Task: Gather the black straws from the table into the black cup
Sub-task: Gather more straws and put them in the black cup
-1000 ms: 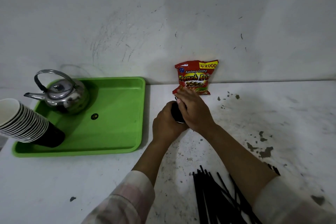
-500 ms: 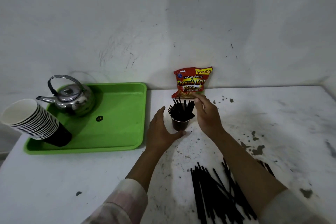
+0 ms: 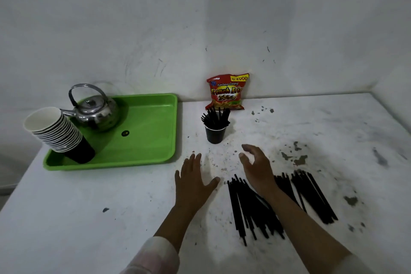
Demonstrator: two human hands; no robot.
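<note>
Left hand (image 3: 193,181): fingers spread, palm down over the bare table, holding nothing — just left of the loose straws.
Right hand (image 3: 258,165): loosely curled, thumb and fingers apart, nothing between them; it hovers above the near end of the straw pile, with its forearm crossing over the pile.
Black cup (image 3: 215,134): upright on the table beyond both hands, just in front of the snack bag, apart from either hand.
Straws in cup (image 3: 215,116): a bunch standing in it, fanned out above the rim.
Loose straws (image 3: 251,207): a heap of black straws lying flat on the table near the person — one thick bundle left of the right forearm, another spread (image 3: 311,196) on its right side.
Table (image 3: 89,207): white, scuffed and speckled with dark marks.
Snack bag (image 3: 226,92): red, leaning upright against the wall.
Tray (image 3: 155,140): green, at the far left of the table.
Kettle (image 3: 95,111): metal, standing at the back of the tray.
Stacked cups (image 3: 57,133): a tilted stack of paper cups on the tray's left front corner, white insides facing left.
</note>
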